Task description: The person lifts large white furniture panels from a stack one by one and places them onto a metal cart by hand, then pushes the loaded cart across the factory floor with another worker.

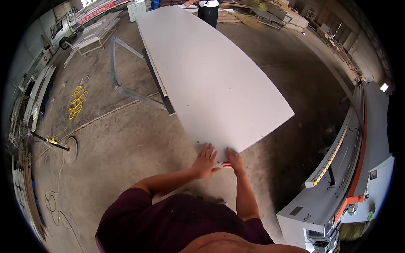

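Observation:
A large, long white panel (215,80) stretches away from me, with its near corner at my hands. My left hand (205,162) lies on that corner, fingers stretched flat over the top face and thumb pointing right along the edge. Just to its right, my right hand (234,162) grips the near edge of the panel, its thumb on top and its other fingers partly hidden. Small dark holes or marks dot the panel near both hands. Under the panel's left side shows a dark-edged board (158,80).
A grey metal frame (141,97) stands left of the panel. Across the far end is another person (208,14). A long grey machine (325,185) runs along the right. Yellow cable (76,102) and a round-based stand (71,149) are on the left floor.

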Action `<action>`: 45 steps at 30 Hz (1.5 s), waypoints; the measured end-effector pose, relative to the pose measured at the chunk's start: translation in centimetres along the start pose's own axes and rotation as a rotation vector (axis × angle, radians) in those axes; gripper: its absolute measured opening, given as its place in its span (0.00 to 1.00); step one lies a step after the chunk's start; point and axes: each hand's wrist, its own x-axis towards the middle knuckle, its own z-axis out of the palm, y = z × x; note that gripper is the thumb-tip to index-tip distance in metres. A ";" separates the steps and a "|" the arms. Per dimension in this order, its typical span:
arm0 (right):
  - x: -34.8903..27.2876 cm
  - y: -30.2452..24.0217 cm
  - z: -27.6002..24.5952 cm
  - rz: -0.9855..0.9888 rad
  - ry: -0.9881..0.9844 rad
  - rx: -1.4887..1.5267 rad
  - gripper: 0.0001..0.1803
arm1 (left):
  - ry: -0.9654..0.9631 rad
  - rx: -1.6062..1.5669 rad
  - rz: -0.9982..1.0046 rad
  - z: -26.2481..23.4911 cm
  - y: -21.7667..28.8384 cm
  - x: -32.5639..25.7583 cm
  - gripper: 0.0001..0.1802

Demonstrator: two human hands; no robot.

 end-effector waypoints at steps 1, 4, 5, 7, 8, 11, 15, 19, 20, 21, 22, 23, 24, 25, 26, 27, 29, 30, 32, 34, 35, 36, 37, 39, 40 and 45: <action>0.1 -3.5 0.4 -0.042 -0.023 -0.251 0.29 | 0.027 0.078 -0.060 0.6 -0.6 1.2 0.41; 5.6 -4.6 -0.9 -0.692 0.578 -1.006 0.25 | 0.083 0.125 -0.186 0.3 -2.6 4.8 0.42; 4.4 -8.9 -0.6 -0.504 0.463 -0.851 0.19 | 0.152 0.151 -0.189 0.6 -3.7 5.2 0.41; 8.0 -11.0 -1.7 -0.875 0.460 -0.871 0.20 | 0.121 0.276 -0.183 0.3 -3.7 5.8 0.41; 9.6 -11.2 -2.4 -1.055 0.458 -0.869 0.21 | 0.099 0.340 -0.175 -0.1 -3.6 6.2 0.40; 14.8 -10.6 -4.0 -1.236 0.336 -1.035 0.28 | 0.085 0.355 -0.100 0.3 -3.9 6.8 0.39; 14.8 -11.8 -3.5 -1.139 0.214 -1.087 0.27 | 0.010 0.394 -0.110 0.2 -4.6 6.6 0.38; 15.4 -13.8 -2.7 -1.058 0.107 -1.139 0.29 | -0.022 0.416 -0.114 -0.7 -5.6 7.7 0.38; 16.1 -14.3 -2.4 -1.061 0.104 -1.135 0.29 | -0.015 0.421 -0.105 -0.9 -6.4 8.4 0.38; 16.8 -14.6 -2.1 -1.065 0.100 -1.131 0.29 | -0.008 0.425 -0.097 -1.0 -7.3 8.9 0.38; 17.6 -15.2 -1.5 -1.075 0.096 -1.123 0.30 | 0.002 0.436 -0.090 -1.4 -8.2 9.6 0.38; 18.4 -15.8 -0.9 -1.077 0.091 -1.152 0.31 | -0.008 0.432 -0.112 -1.8 -9.1 10.1 0.38; 19.3 -16.5 -0.2 -1.088 0.090 -1.155 0.31 | -0.013 0.448 -0.119 -2.2 -10.1 10.8 0.38; 20.3 -17.2 0.5 -1.087 0.093 -1.156 0.31 | -0.025 0.461 -0.119 -2.6 -11.3 11.8 0.38; 21.2 -18.1 1.1 -1.091 0.100 -1.158 0.32 | -0.032 0.475 -0.117 -3.1 -12.4 12.8 0.38; 22.2 -18.8 1.9 -1.062 0.080 -1.187 0.34 | -0.029 0.482 -0.112 -3.6 -13.6 13.7 0.39; 23.8 -20.8 2.9 -1.027 0.049 -1.250 0.35 | -0.026 0.505 -0.125 -3.6 -15.5 14.9 0.39; 24.2 -21.4 3.3 -1.001 0.048 -1.279 0.36 | -0.023 0.515 -0.117 -3.9 -16.6 15.9 0.40; 26.3 -21.0 5.1 -1.010 -0.015 -1.284 0.37 | -0.035 0.489 -0.169 -3.6 -18.0 15.9 0.38; 26.3 -21.8 5.7 -0.969 -0.109 -1.307 0.39 | -0.015 0.482 -0.216 -3.9 -18.4 15.3 0.37; 26.4 -21.8 5.1 -0.966 -0.126 -1.263 0.39 | -0.028 0.490 -0.212 -3.8 -18.3 15.6 0.37; 26.7 -21.4 4.4 -0.965 -0.142 -1.218 0.39 | -0.041 0.498 -0.210 -3.7 -18.3 16.0 0.36; 26.8 -21.1 4.0 -0.973 -0.171 -1.178 0.38 | -0.050 0.506 -0.221 -3.6 -18.4 16.2 0.36; 25.6 -21.0 1.5 -0.844 -0.239 -0.956 0.37 | -0.066 0.473 -0.197 -3.7 -18.1 17.3 0.35; 24.4 -21.0 0.2 -0.786 -0.277 -0.844 0.36 | -0.073 0.457 -0.195 -3.7 -18.0 17.4 0.34; 15.3 -17.1 -8.3 -0.773 0.151 -0.383 0.17 | -0.017 0.476 -0.174 -3.7 -18.9 16.2 0.33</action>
